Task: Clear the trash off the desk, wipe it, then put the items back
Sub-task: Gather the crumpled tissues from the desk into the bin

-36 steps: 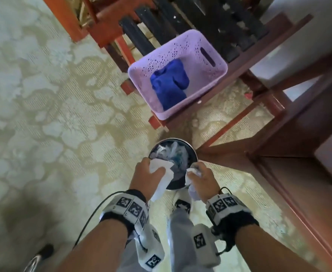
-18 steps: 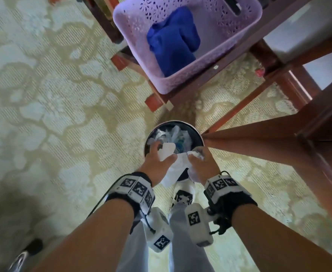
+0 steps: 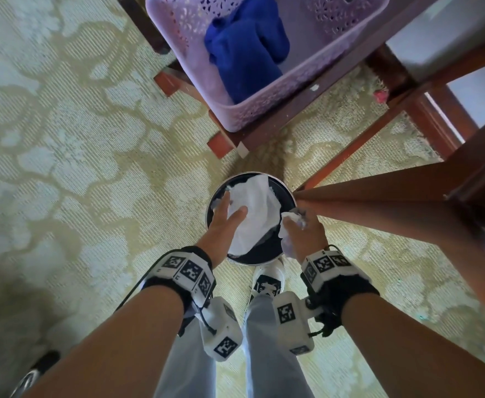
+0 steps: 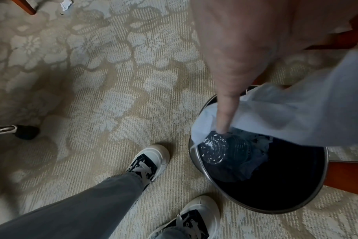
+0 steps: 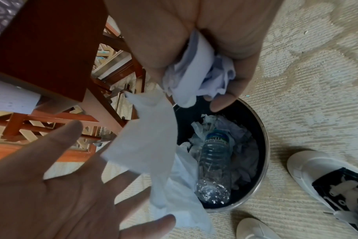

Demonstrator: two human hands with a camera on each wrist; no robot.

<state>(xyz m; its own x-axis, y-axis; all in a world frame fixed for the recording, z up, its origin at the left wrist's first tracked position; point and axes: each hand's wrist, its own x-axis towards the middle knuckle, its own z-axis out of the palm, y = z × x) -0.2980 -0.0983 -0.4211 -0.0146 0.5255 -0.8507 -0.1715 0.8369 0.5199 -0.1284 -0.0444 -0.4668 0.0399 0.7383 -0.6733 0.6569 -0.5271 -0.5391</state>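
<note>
A round metal trash bin stands on the carpet at my feet, holding a clear plastic bottle and crumpled paper. My left hand hovers over its left rim with fingers straight and spread. A white tissue sheet hangs loose over the bin's mouth beside those fingers. At the bin's right rim, my right hand grips a crumpled white paper wad. In the left wrist view one finger points down in front of the tissue.
A purple plastic basket holding a blue cloth sits on a red-brown wooden frame beyond the bin. A wooden desk corner juts in beside the bin's right rim. My shoes stand just before the bin on patterned carpet.
My left hand has opened and let go of the white tissue, which now spreads over the bin. The right hand still grips its wad. The view has moved closer to the bin.
</note>
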